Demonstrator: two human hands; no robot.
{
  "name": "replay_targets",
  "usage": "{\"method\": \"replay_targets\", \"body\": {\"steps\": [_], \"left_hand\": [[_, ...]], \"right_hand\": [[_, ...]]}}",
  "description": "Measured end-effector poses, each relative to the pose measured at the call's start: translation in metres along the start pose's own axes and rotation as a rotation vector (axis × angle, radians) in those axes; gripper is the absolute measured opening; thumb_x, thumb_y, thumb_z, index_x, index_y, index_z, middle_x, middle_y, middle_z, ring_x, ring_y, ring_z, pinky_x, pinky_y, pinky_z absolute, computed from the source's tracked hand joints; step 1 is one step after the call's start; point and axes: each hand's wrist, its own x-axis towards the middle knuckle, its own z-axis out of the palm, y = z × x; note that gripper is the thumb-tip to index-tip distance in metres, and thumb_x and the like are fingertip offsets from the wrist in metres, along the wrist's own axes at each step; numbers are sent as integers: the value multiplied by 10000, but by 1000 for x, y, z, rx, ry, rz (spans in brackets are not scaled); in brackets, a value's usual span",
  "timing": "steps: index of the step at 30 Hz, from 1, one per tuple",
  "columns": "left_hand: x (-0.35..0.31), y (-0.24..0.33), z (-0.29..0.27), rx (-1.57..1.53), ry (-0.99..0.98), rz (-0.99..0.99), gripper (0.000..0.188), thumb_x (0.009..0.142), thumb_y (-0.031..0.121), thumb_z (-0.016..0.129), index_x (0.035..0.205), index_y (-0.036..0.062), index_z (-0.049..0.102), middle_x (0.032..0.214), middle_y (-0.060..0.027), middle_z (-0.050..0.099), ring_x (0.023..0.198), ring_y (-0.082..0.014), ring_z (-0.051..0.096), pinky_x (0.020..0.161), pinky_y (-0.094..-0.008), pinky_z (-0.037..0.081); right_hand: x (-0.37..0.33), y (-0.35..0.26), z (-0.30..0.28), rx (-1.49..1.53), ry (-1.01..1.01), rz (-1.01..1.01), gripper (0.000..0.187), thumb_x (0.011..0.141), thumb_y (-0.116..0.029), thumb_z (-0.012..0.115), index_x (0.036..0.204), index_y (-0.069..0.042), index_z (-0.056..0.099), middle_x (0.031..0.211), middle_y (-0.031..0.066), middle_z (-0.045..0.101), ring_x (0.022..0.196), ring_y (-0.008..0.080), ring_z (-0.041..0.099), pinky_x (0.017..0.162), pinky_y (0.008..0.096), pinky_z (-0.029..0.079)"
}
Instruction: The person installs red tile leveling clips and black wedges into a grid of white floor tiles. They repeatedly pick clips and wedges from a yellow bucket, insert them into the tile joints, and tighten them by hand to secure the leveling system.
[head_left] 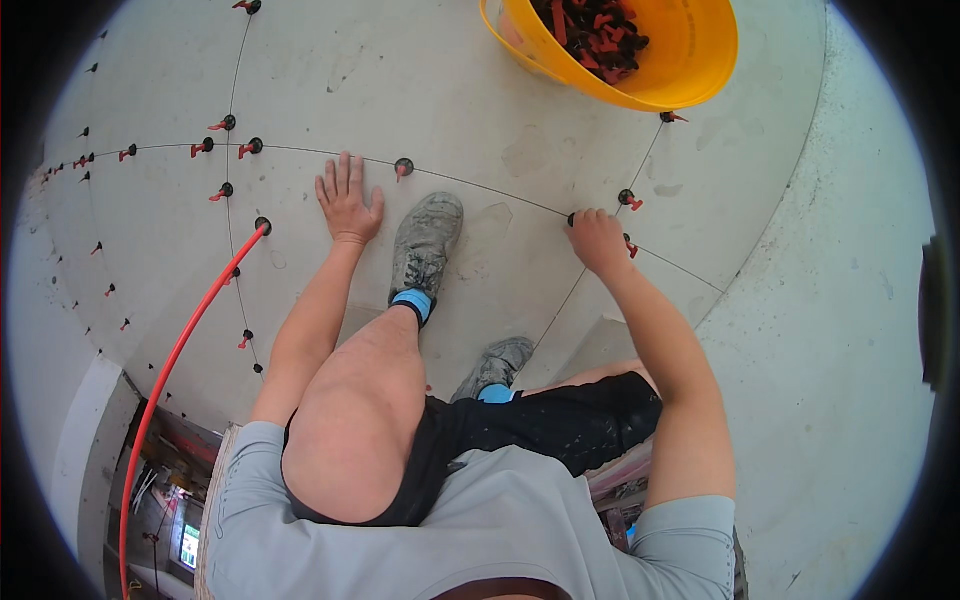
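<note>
Large pale grey tiles (480, 245) meet along thin dark joints under me. My left hand (348, 208) lies flat on a tile, fingers spread, just below the long cross joint. Close to its right is a tile levelling clip (404, 168) with a black round base and red handle. My right hand (600, 241) is closed over another tile levelling clip near where two joints cross; only its black edge (572, 220) shows by the fingertips. Two more red-handled clips sit around that hand, one (629, 199) above it and one (630, 246) partly behind it.
A yellow bucket (705, 50) of red and black clip parts stands at the far right. A red hose-like line (165, 385) ends at a black disc on the left. Several clips line the left joints. My grey shoes (428, 240) rest on the tiles.
</note>
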Motion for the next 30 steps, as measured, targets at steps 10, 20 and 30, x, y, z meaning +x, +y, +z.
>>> {"method": "replay_targets", "body": {"steps": [10, 20, 30], "left_hand": [[-4, -2, -3, 19, -26, -17, 669, 841, 375, 533, 1458, 139, 424, 1548, -70, 345, 1449, -303, 244, 1182, -516, 115], [-3, -5, -2, 23, -17, -16, 688, 827, 380, 540, 1460, 140, 418, 1553, -67, 335, 1450, -305, 240, 1180, -523, 119], [-1, 0, 0, 13, -33, -10, 693, 822, 373, 546, 1460, 136, 416, 1553, -67, 334, 1449, -310, 239, 1180, -522, 117]], "right_hand": [[17, -48, 13, 577, -147, 1091, 271, 909, -283, 566, 892, -25, 647, 935, 132, 702, 886, 295, 684, 680, 411, 533], [24, -37, 7, 605, -227, 1106, 274, 899, -320, 593, 880, -50, 638, 932, 161, 693, 905, 322, 682, 692, 428, 541], [3, 15, 2, 172, -218, 64, 370, 919, -380, 562, 792, -39, 631, 737, 174, 664, 754, 336, 668, 674, 449, 519]]}}
